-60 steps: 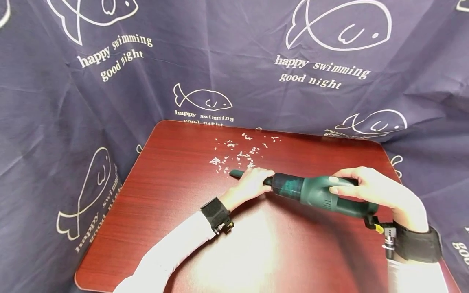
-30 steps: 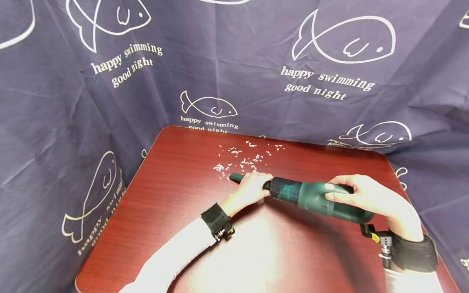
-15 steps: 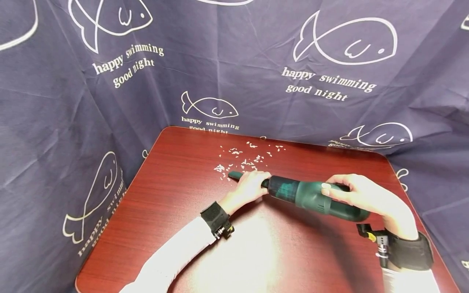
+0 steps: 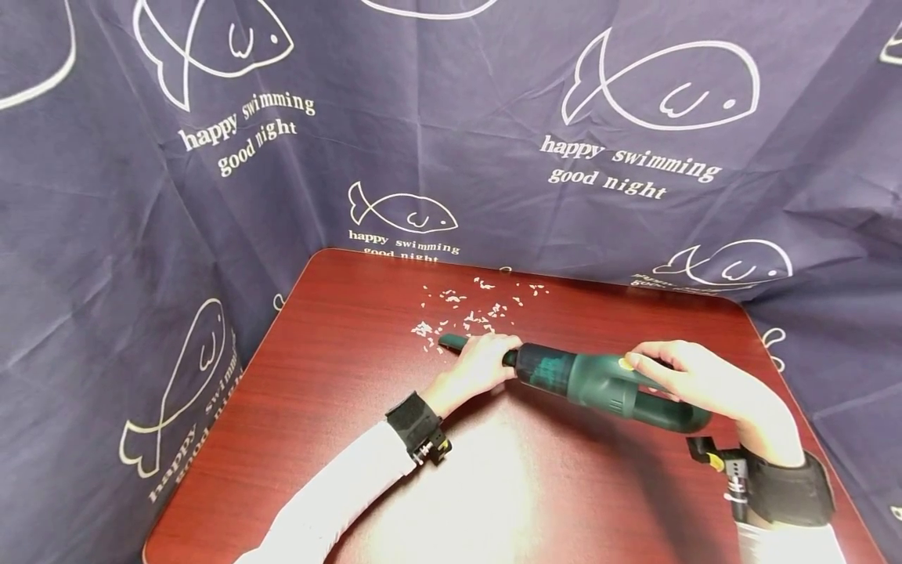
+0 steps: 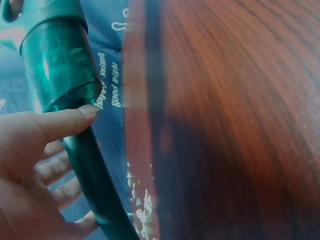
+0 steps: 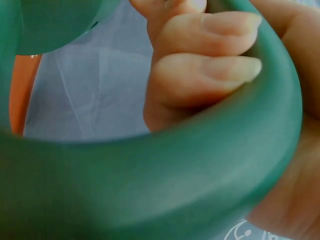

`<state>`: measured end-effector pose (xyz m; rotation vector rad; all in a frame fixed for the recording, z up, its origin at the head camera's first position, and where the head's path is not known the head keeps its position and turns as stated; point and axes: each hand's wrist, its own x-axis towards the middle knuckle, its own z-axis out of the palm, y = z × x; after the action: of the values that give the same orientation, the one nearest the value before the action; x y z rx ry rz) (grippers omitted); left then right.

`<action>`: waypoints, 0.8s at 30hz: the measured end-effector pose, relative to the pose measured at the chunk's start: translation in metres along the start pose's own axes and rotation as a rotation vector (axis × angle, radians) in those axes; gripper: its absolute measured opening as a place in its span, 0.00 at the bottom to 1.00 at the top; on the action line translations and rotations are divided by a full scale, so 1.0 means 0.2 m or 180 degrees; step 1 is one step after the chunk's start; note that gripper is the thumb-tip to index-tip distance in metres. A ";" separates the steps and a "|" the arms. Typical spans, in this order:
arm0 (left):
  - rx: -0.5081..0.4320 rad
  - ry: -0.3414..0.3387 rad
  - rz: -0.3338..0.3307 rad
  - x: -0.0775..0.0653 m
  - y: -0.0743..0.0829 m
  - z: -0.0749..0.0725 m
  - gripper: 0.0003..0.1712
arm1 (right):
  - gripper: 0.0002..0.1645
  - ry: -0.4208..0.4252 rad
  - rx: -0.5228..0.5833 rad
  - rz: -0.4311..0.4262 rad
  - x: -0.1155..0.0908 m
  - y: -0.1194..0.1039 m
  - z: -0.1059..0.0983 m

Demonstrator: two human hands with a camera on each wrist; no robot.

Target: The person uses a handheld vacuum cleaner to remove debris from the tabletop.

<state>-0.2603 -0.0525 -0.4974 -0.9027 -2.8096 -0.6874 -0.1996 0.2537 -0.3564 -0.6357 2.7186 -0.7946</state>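
A green handheld vacuum cleaner [image 4: 599, 384] slants across the table in the head view, its dark see-through dust cup [image 4: 546, 366] toward the left. My right hand [image 4: 694, 376] grips its loop handle; the right wrist view shows the fingers [image 6: 210, 70] curled through the loop [image 6: 165, 170]. Around the narrow nozzle [image 5: 97, 180], just ahead of the cup, my left hand [image 4: 482, 363] holds with thumb and fingers. The nozzle's flat tip points left, right beside scattered white scraps [image 4: 423, 329]. More scraps [image 4: 472, 317] lie behind the nozzle and left hand.
The reddish-brown wooden table [image 4: 338, 329] has rounded corners. Dark blue-grey cloth [image 4: 479, 157] with white fish prints hangs close behind its far and left edges. A strong light patch [image 4: 451, 493] shines on the near part of the tabletop.
Relative to the scraps, the vacuum cleaner has moved slightly left, both hands still on it. The head view has shifted a little. The scraps look nearly the same.
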 end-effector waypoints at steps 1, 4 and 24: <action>-0.0010 -0.0005 -0.0007 0.00 0.00 0.00 0.19 | 0.11 -0.0002 -0.0001 -0.0006 0.00 0.00 0.00; -0.0005 -0.0004 -0.0036 0.00 0.01 0.00 0.18 | 0.11 -0.0021 0.0062 0.0013 0.00 0.00 0.00; 0.0085 -0.0012 0.0081 -0.02 0.09 0.01 0.14 | 0.11 0.0015 0.0120 0.0056 -0.08 0.02 -0.02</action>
<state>-0.2458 -0.0413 -0.4931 -0.9344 -2.7985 -0.6440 -0.1882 0.2665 -0.3534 -0.6016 2.7027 -0.8421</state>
